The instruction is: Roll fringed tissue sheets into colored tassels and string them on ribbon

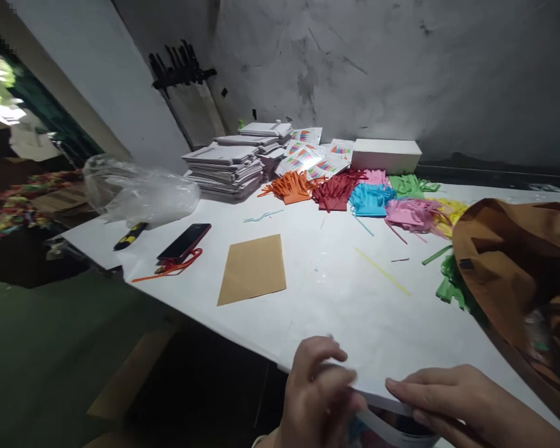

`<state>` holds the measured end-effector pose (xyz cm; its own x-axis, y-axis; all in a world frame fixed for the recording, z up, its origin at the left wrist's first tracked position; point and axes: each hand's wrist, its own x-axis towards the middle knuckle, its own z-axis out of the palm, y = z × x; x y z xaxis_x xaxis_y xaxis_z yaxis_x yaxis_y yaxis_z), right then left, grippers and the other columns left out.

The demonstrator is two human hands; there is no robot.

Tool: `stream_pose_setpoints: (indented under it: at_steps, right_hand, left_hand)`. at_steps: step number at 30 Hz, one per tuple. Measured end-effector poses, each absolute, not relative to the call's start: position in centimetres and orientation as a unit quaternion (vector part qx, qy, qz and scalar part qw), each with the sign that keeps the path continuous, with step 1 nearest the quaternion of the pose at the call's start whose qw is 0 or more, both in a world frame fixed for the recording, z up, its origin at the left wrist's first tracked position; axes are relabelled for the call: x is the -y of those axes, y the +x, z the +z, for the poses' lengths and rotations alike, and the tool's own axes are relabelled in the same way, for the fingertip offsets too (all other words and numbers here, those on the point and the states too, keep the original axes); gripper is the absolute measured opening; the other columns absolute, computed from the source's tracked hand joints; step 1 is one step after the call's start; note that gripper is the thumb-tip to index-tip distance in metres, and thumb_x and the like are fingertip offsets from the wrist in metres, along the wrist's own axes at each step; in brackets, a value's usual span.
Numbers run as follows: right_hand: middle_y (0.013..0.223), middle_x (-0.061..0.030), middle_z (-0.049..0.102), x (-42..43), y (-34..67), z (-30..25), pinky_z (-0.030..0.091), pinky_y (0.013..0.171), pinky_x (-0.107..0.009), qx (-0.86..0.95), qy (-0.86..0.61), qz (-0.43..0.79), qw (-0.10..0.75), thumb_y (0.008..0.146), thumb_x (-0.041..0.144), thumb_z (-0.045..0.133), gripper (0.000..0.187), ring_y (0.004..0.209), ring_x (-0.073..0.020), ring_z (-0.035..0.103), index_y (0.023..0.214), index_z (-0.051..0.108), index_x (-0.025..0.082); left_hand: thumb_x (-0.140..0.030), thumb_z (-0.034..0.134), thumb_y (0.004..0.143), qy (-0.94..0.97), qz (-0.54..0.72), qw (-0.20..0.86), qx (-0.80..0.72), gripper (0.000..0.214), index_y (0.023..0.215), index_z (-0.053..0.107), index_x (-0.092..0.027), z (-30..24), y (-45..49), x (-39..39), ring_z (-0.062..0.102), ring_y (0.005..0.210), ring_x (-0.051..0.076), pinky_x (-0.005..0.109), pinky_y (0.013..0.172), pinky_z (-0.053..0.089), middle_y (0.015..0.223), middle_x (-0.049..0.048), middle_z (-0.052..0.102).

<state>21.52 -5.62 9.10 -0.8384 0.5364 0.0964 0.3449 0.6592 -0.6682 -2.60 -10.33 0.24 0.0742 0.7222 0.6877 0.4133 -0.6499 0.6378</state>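
At the table's near edge my left hand (pixel 315 392) has its fingers curled in a pinch on a white flat packet (pixel 387 417) that juts out below the table edge. My right hand (pixel 452 398) lies on the same packet with its fingers stretched along the top edge. The packet's lower part is cut off by the frame. A brown paper envelope (pixel 253 269) lies flat on the white table (pixel 336 292) ahead of my hands.
Piles of paper strips lie at the back: orange (pixel 293 185), dark red (pixel 336 190), blue (pixel 369 199), pink (pixel 413 214), green (pixel 408 184), yellow (pixel 450 210). Stacked white booklets (pixel 228 168), a white box (pixel 386 154), a phone (pixel 185 242), a plastic bag (pixel 140 190), a brown bag (pixel 522 274).
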Motion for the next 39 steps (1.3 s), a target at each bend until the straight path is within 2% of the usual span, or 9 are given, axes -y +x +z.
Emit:
stream_pose_setpoints:
  at_steps: [2, 5, 10, 14, 20, 25, 30, 34, 39]
  right_hand:
    - [0.081, 0.0024, 0.070, 6.1, 21.6, 9.1, 0.053, 0.063, -0.016, 0.892, -0.269, 0.336, 0.135, 0.106, 0.028, 0.044, 0.023, 0.068, -0.0114, 0.069, 0.109, 0.067, 0.028]
    - [0.088, 0.0026, 0.072, 6.6, 21.6, 8.9, 0.052, 0.068, -0.017, 0.884, -0.300, 0.333, 0.133, 0.106, 0.027, 0.046, 0.024, 0.076, -0.0114, 0.070, 0.115, 0.067, 0.030]
    - [0.094, 0.0011, 0.075, 6.6, 22.3, 9.0, 0.052, 0.071, -0.018, 0.873, -0.304, 0.359, 0.128, 0.105, 0.027, 0.047, 0.024, 0.082, -0.0131, 0.071, 0.118, 0.067, 0.029]
    - [0.097, 0.0009, 0.077, 6.2, 23.1, 8.9, 0.052, 0.073, -0.018, 0.875, -0.274, 0.375, 0.138, 0.105, 0.025, 0.046, 0.027, 0.084, -0.0135, 0.073, 0.124, 0.065, 0.028]
    - [0.100, 0.0047, 0.078, 6.3, 23.1, 8.6, 0.052, 0.073, -0.015, 0.884, -0.269, 0.347, 0.158, 0.104, 0.023, 0.048, 0.035, 0.085, -0.0110, 0.074, 0.136, 0.060, 0.033]
    - [0.113, 0.0019, 0.077, 6.4, 23.5, 8.8, 0.055, 0.077, -0.017, 0.888, -0.260, 0.339, 0.172, 0.106, 0.024, 0.045, 0.044, 0.094, -0.0121, 0.075, 0.148, 0.048, 0.031]
    - [0.125, -0.0020, 0.072, 6.5, 24.3, 7.6, 0.051, 0.093, -0.022, 0.847, -0.257, 0.438, 0.157, 0.107, 0.023, 0.043, 0.043, 0.111, -0.0137, 0.069, 0.149, 0.047, 0.029]
    - [0.124, -0.0020, 0.071, 6.9, 24.5, 6.7, 0.049, 0.093, -0.024, 0.808, -0.271, 0.498, 0.161, 0.106, 0.023, 0.046, 0.042, 0.109, -0.0147, 0.068, 0.147, 0.050, 0.031]
    - [0.124, -0.0015, 0.070, 7.1, 24.1, 7.4, 0.048, 0.094, -0.026, 0.795, -0.264, 0.529, 0.140, 0.106, 0.021, 0.044, 0.040, 0.109, -0.0154, 0.067, 0.145, 0.053, 0.029]
  left_hand:
    - [-0.029, 0.068, 0.091, 0.788, 0.505, -0.020, -0.353, 0.005, 0.096, 0.067, -0.029, 0.8, -2.2, 10.1, 0.065, 0.092, 0.023, 0.053, 0.113, 0.035, 0.085, 0.0009, 0.072]
    - [-0.014, 0.065, 0.087, 0.836, 0.416, -0.072, -0.351, 0.015, 0.090, 0.066, -0.028, 1.9, -1.4, 9.9, 0.066, 0.086, 0.021, 0.054, 0.120, 0.015, 0.077, -0.0036, 0.075]
    - [-0.004, 0.059, 0.085, 0.859, 0.389, -0.020, -0.332, 0.020, 0.085, 0.061, -0.023, 3.3, -0.8, 9.5, 0.065, 0.077, 0.018, 0.044, 0.111, 0.029, 0.077, -0.0029, 0.074]
    - [-0.005, 0.062, 0.085, 0.857, 0.398, 0.006, -0.326, 0.016, 0.086, 0.061, -0.020, 3.3, -0.6, 9.2, 0.065, 0.079, 0.018, 0.043, 0.104, 0.035, 0.079, 0.0000, 0.072]
    - [-0.007, 0.062, 0.086, 0.870, 0.387, -0.012, -0.304, 0.016, 0.089, 0.062, -0.022, 3.0, -0.1, 8.9, 0.066, 0.078, 0.018, 0.043, 0.105, 0.034, 0.083, -0.0005, 0.076]
    - [-0.006, 0.060, 0.087, 0.871, 0.382, -0.008, -0.310, 0.017, 0.089, 0.061, -0.022, 3.1, -0.1, 8.8, 0.067, 0.078, 0.019, 0.042, 0.105, 0.032, 0.082, -0.0003, 0.075]
    - [-0.005, 0.063, 0.085, 0.869, 0.393, 0.012, -0.301, 0.015, 0.088, 0.061, -0.020, 2.9, -0.1, 8.9, 0.066, 0.078, 0.018, 0.043, 0.107, 0.030, 0.081, 0.0000, 0.073]
    - [-0.003, 0.060, 0.086, 0.846, 0.432, 0.016, -0.311, 0.017, 0.086, 0.062, -0.020, 2.8, 0.3, 9.2, 0.066, 0.078, 0.018, 0.046, 0.107, 0.032, 0.080, 0.0002, 0.075]
    - [-0.001, 0.065, 0.083, 0.883, 0.389, -0.005, -0.264, 0.021, 0.088, 0.067, -0.021, 3.0, 0.5, 9.1, 0.067, 0.080, 0.017, 0.047, 0.118, 0.020, 0.085, -0.0035, 0.077]
